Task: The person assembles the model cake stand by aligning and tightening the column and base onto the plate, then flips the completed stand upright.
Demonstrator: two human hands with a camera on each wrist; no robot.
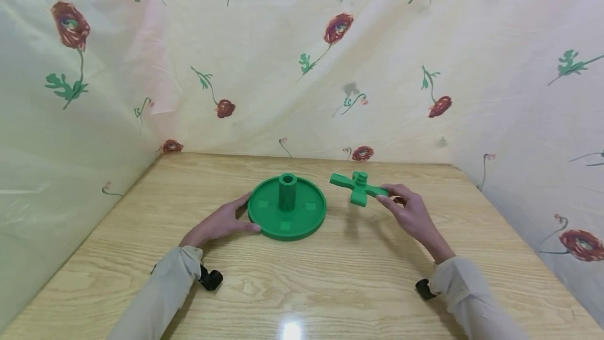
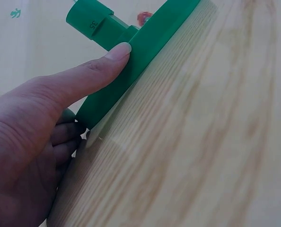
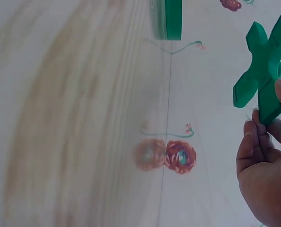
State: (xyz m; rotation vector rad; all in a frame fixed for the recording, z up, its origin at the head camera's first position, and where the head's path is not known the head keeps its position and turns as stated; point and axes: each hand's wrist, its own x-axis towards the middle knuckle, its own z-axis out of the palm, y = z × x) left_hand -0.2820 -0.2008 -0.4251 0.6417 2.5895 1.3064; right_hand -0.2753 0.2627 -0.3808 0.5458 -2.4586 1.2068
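A round green base (image 1: 306,222) with a raised rim lies flat on the table, an upright hollow post (image 1: 287,195) at its middle. My left hand (image 1: 225,223) holds the base's left edge. In the left wrist view the thumb (image 2: 105,68) presses the rim and the other fingers bend behind it; the post bears the mark "35" (image 2: 93,24). To the right, my right hand (image 1: 412,216) pinches one arm of a green cross-shaped piece (image 1: 359,188) between thumb and fingertips. This piece is held above the table, apart from the base, its round knob (image 1: 360,177) facing up.
The wooden table (image 1: 264,298) reaches to a flower-printed cloth (image 1: 264,67) at the back and both sides. Black wrist devices (image 1: 211,279) sit by the cuffs of the light sleeves (image 1: 162,290).
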